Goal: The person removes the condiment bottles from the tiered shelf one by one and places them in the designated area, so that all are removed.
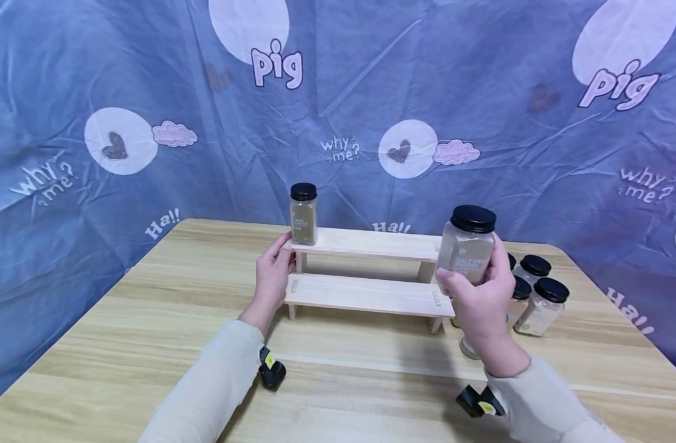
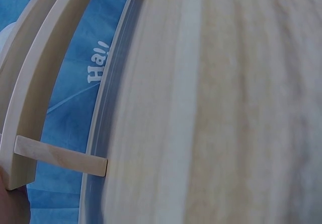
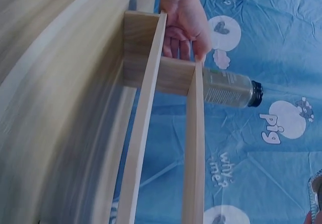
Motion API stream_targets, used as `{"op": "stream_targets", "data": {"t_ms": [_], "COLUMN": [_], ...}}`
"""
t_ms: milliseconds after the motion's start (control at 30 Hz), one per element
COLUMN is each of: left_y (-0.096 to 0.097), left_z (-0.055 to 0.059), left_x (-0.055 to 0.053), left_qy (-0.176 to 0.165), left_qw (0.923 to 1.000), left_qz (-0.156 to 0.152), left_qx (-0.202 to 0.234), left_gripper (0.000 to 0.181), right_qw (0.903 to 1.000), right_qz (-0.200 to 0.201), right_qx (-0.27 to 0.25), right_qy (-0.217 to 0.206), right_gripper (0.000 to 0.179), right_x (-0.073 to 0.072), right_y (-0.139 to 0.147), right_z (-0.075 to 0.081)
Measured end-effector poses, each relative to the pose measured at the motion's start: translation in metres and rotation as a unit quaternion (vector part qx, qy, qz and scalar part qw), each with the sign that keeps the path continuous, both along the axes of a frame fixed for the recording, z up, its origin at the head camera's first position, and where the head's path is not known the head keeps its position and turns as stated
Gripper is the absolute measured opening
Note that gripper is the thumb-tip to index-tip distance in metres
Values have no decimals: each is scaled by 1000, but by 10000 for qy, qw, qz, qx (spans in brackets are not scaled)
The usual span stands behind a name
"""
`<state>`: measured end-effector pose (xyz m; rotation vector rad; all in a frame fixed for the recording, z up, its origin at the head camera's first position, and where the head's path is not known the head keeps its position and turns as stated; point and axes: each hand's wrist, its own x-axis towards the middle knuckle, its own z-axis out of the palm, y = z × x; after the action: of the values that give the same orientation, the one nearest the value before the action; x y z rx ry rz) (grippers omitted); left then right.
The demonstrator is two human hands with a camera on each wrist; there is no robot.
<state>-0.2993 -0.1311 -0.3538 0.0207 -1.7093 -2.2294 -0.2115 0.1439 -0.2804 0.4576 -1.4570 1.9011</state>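
Observation:
A two-step wooden rack (image 1: 365,295) stands on the table. At the left end of its upper step, my left hand (image 1: 272,271) grips the board, thumb by the top edge and fingers curled underneath in the right wrist view. Right beside that hand, a square spice jar (image 1: 303,215) with a black lid stands upright on the upper step. My right hand (image 1: 484,298) holds a larger-looking black-lidded jar (image 1: 467,249) of greyish seasoning, its label reading "salt and pepper". This jar is raised upright in front of the rack's right end. Only its edge shows in the right wrist view.
Several black-lidded jars (image 1: 541,307) stand on the table right of the rack, partly behind my right hand and forearm. One lower jar (image 1: 469,348) shows just its base there. Behind the wooden table (image 1: 122,320) hangs a blue printed cloth (image 1: 349,92).

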Motion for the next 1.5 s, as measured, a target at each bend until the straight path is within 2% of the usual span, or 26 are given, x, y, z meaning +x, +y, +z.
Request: {"op": "stream_targets", "data": {"t_ms": [167,467,667,1000,1200,1400,1500], "left_y": [0,1,1,1,1,1,1], "left_z": [0,0,1,0,-1,-1,-1], "left_x": [0,0,-2,-1,-2,-2,-2], "left_qy": [5,-82,-62,-86,-70,-51,-51], "left_qw": [10000,10000,10000,9999,10000,10000,10000], "left_qz": [7,25,16,50,45,42,40], "left_qx": [35,21,43,21,0,-36,-52], "left_gripper": [35,35,35,35,36,36,36], "right_qw": [9997,9936,9920,9962,9964,9954,9931], "right_qz": [-166,-503,-431,-33,209,159,73], "right_qx": [46,750,654,455,484,616,762], "right_qy": [-148,-674,-987,-738,-664,-719,-889], "right_gripper": [70,67,70,82,86,91,90], "right_x": [4,13,17,18,14,5,5], "right_y": [16,48,66,98,123,149,155], "right_z": [-2,-5,-7,-12,-21,-36,-40]}}
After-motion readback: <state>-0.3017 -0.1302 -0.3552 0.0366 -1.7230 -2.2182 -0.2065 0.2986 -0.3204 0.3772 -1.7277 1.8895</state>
